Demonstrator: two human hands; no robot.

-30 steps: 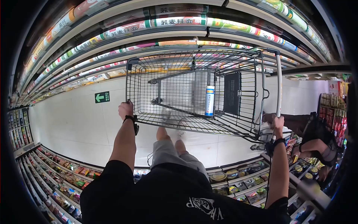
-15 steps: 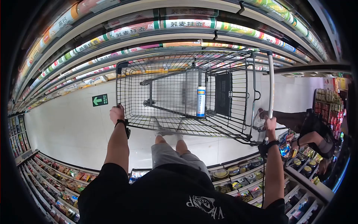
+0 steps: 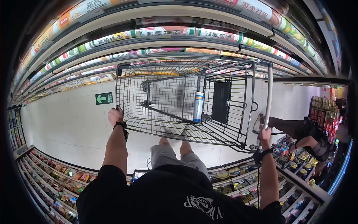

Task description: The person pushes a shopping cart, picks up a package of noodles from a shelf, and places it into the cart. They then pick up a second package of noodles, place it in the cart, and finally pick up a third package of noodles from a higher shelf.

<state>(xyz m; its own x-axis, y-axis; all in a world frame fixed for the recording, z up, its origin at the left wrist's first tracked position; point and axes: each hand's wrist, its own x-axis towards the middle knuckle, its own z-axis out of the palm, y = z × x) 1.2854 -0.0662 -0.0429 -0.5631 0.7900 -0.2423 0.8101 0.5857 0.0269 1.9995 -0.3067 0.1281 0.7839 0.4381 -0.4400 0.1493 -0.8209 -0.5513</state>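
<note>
Cart [image 3: 121, 67] beside the shelf packages [image 3: 218, 34]: the left hand [image 3: 115, 116] grasps its front rim, the right hand [image 3: 265, 136] its handle [image 3: 270, 97]. Inside the cart, 1 blue-and-white cylindrical package [image 3: 198, 107] is near the dark panel [image 3: 221, 101]. Relative to 0.5 s earlier, cart and cylinder appear lower, the shelf packages farther right; both grips persist.

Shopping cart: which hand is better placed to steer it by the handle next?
Probably the right hand: it grips the handle. The left hand holds the shopping cart at its opposite end, well away from that bar.
</note>
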